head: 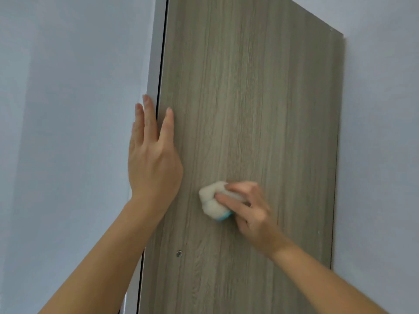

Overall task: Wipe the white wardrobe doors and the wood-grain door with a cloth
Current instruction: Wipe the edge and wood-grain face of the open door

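The wood-grain door (pixel 260 98) fills the middle of the view, standing open with its grey-brown face toward me. My right hand (pixel 249 207) presses a bunched white cloth with a blue edge (pixel 212 201) against the door's lower middle; the hand is blurred. My left hand (pixel 152 155) lies flat with fingers spread along the door's left edge, where the white wardrobe door (pixel 155 71) shows as a narrow strip beside a dark gap.
A pale wall (pixel 68 109) spans the left side and another pale wall (pixel 381 132) lies behind the door's right edge. A small round metal fitting (pixel 179 253) sits low on the door near my left forearm.
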`<state>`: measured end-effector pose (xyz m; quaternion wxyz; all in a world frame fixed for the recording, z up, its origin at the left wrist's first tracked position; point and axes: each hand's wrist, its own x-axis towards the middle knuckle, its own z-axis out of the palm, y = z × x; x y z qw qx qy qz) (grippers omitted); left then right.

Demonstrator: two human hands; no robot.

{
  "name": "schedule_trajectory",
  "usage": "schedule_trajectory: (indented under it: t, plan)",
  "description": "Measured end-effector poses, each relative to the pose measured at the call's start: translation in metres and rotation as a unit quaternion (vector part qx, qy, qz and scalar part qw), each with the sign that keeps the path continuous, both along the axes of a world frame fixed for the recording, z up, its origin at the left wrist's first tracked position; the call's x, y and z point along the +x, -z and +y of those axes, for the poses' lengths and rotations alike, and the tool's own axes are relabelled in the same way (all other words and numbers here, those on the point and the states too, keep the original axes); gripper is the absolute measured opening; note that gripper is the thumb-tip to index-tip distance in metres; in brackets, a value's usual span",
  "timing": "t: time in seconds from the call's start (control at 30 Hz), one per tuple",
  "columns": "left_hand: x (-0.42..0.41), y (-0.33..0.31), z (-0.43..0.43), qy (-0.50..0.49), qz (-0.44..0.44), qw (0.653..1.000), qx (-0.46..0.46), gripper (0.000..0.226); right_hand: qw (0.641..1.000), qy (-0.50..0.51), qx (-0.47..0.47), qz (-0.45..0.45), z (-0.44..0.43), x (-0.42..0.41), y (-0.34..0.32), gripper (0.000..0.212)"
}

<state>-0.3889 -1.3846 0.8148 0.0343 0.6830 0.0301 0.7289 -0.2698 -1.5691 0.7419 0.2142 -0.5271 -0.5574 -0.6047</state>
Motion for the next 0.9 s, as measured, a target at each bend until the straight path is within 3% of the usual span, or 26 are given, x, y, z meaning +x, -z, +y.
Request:
schedule_trajectory:
  t: [0.13,0.37,0.47,0.63,0.7,0.77,0.9]
  plan:
    - [0.002,-0.001,-0.005,-0.013,-0.007,1.000,-0.013,0.049,1.000,-0.005,0.014,-0.019,-0.001,0.005,-0.031,0.029]
    - [0.004,0.002,-0.006,-0.029,-0.013,0.999,-0.011,0.052,0.979,0.005,0.194,0.066,-0.004,0.024,-0.180,0.030]
    - [0.003,0.004,-0.007,-0.034,-0.013,0.999,-0.011,0.051,0.984,0.010,0.170,0.059,-0.008,0.025,-0.154,0.031]
    - [0.003,0.006,-0.009,-0.047,-0.008,0.999,-0.009,0.051,0.997,0.014,0.062,0.041,-0.031,0.029,-0.020,0.029]
    - [0.003,0.006,-0.008,-0.048,-0.002,0.999,-0.011,0.051,0.997,0.013,0.056,0.045,-0.035,0.032,0.001,0.031]
    - [0.003,0.007,-0.009,-0.047,0.001,0.999,-0.013,0.052,0.996,0.016,0.078,0.044,-0.037,0.038,-0.019,0.030]
    - [0.002,0.006,-0.010,-0.050,0.006,0.999,-0.015,0.052,0.972,0.017,0.208,0.109,-0.046,0.064,-0.127,0.032]
